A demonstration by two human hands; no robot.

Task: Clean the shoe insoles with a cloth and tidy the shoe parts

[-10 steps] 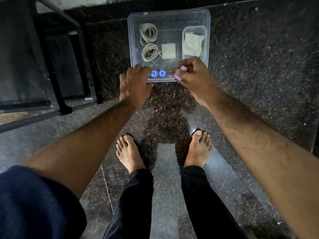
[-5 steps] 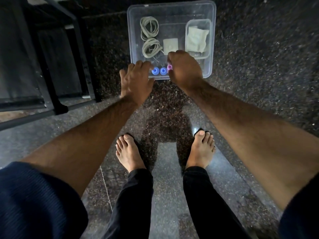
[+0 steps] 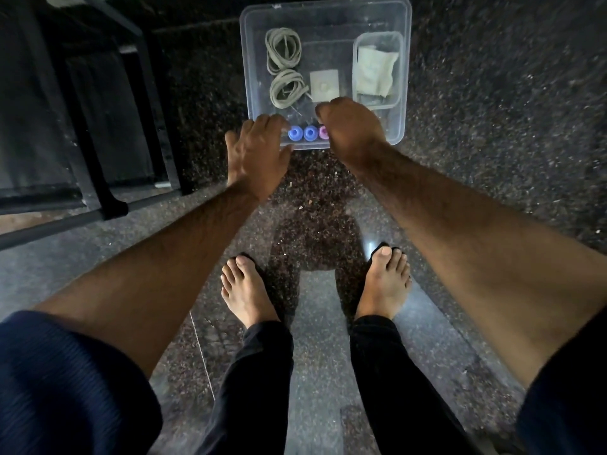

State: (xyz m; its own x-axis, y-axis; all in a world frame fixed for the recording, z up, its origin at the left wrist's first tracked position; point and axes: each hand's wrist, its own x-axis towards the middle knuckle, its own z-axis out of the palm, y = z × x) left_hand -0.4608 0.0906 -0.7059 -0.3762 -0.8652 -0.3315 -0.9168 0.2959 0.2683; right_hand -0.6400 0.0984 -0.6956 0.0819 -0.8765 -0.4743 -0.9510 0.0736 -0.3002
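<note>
The right hand's (image 3: 353, 129) grip was curled over a pink piece (image 3: 323, 133), now lowered beside two blue pieces (image 3: 302, 133) at the clear bin's (image 3: 405, 77) lower edge near frame top, while the left hand (image 3: 259, 152) rested open-fingered on its rim, so tidying looked nearly finished.

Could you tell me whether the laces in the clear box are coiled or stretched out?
Coiled: both laces lie as looped bundles inside the box.
</note>
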